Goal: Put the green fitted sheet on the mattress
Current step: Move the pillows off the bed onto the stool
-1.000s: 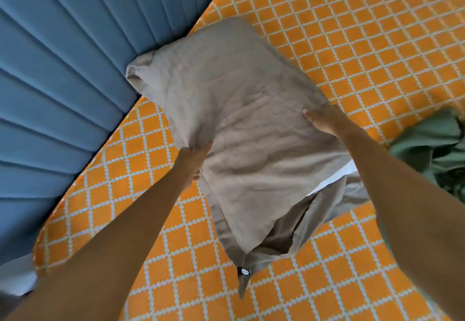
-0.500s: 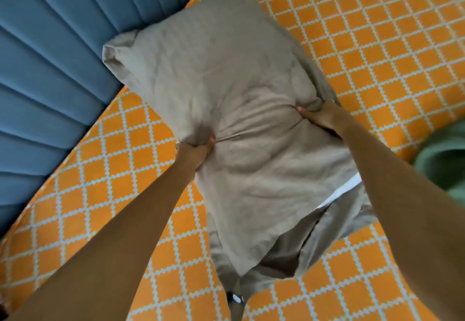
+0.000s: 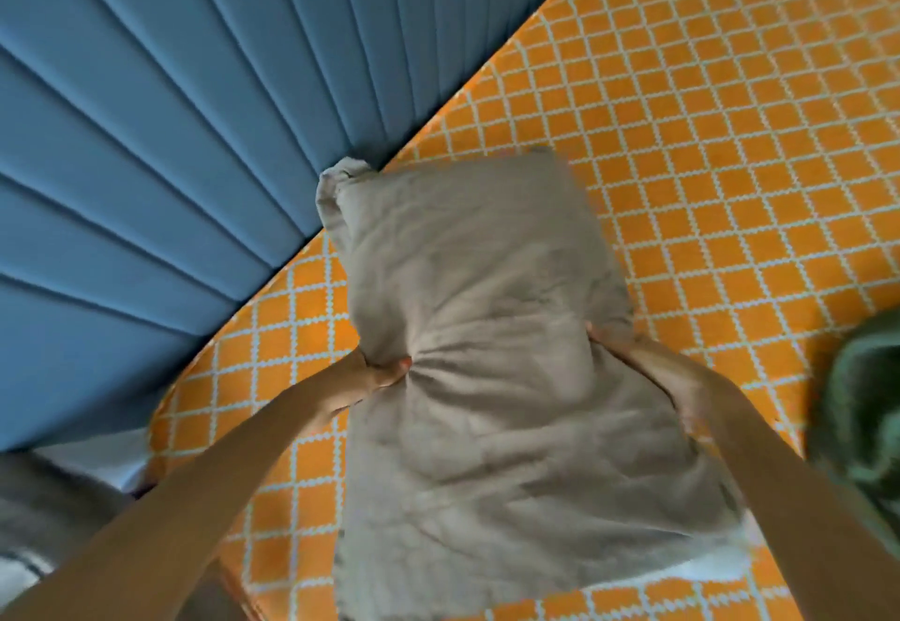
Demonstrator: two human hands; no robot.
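Green sheet (image 3: 857, 425) is bunched at the right edge of the mattress (image 3: 706, 143), prob soft & floppy, so grab by a corner. Left hand (image 3: 363, 377) & right hand (image 3: 647, 367) both grip the pillow (image 3: 487, 352).

A plump pillow in a wrinkled beige fabric case (image 3: 492, 347) is held over a mattress covered in orange cloth with a white lattice pattern (image 3: 706, 143). The left hand (image 3: 363, 379) pinches its left edge; the right hand (image 3: 647, 367) grips its right edge. A bunched green fitted sheet (image 3: 862, 406) lies at the right, beside a blue channel-padded headboard (image 3: 170, 123).
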